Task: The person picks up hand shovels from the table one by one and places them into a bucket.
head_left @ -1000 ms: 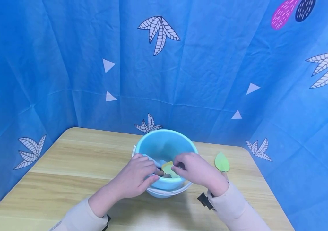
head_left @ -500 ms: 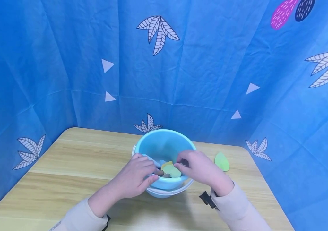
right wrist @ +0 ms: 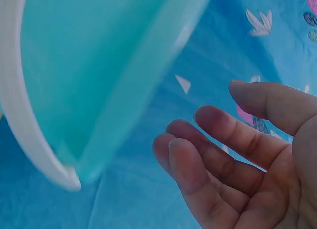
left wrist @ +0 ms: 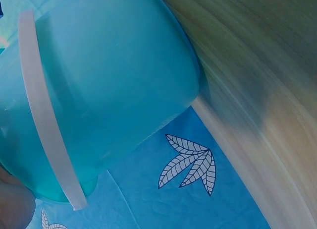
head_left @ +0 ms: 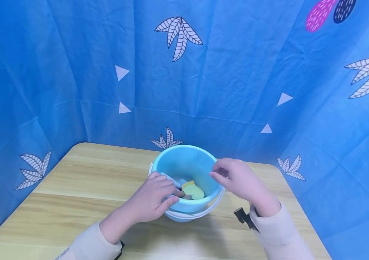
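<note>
A light blue bucket (head_left: 184,159) with a white handle (head_left: 200,213) stands on the table. My left hand (head_left: 153,198) grips its near left rim, fingers over the edge and thumb in front. In the left wrist view the bucket's side (left wrist: 119,65) fills much of the frame, with part of the hand (left wrist: 17,204) at the lower left. Inside the bucket lie a pale green flat piece (head_left: 195,191), a yellow-edged piece (head_left: 187,183) and brown rounded ends (head_left: 187,197). My right hand (head_left: 236,177) is at the right rim; in the right wrist view its fingers (right wrist: 188,164) are loosely bent, holding nothing.
The wooden table (head_left: 106,169) extends around the bucket, with rounded back corners. A blue patterned curtain (head_left: 236,72) hangs behind it and along both sides. Black straps (head_left: 244,218) show at the sleeves.
My right hand has drawn out of the bucket, moving right and slightly up past the rim, and now hides the green leaf-shaped piece on the table. The left hand has stayed put.
</note>
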